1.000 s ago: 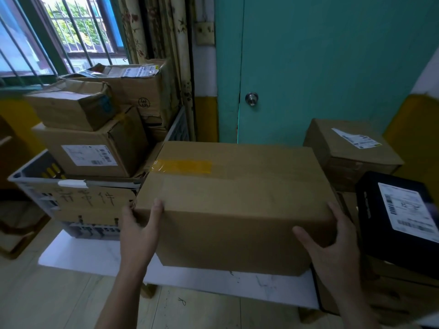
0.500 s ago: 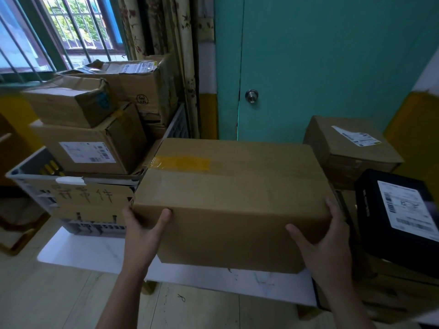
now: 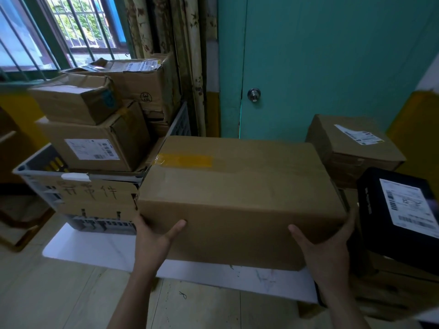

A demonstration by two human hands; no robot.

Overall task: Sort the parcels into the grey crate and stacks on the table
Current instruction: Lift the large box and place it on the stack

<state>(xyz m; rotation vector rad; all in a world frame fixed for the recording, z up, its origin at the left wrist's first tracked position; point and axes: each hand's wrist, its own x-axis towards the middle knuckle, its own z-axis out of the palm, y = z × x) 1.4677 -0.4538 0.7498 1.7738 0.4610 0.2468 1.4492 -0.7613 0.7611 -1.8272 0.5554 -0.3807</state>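
Cardboard, smooth and brown, formed the large rectangular box (image 3: 237, 200), yellow-taped on top, at the white table (image 3: 99, 252) front edge; left hand (image 3: 152, 236) and right hand (image 3: 325, 248) gripped its lower front corners, thumbs spread.

Teal door (image 3: 332, 55), round metal knob (image 3: 254, 94) at its left edge. Patterned curtain (image 3: 171, 32) beside barred window (image 3: 71, 27). Pale tiled floor (image 3: 59, 293).

Mid-frame a brown box (image 3: 240, 200) is bearing yellow tape (image 3: 187, 160); at right a black parcel (image 3: 370, 210) is showing a white label (image 3: 408, 205)
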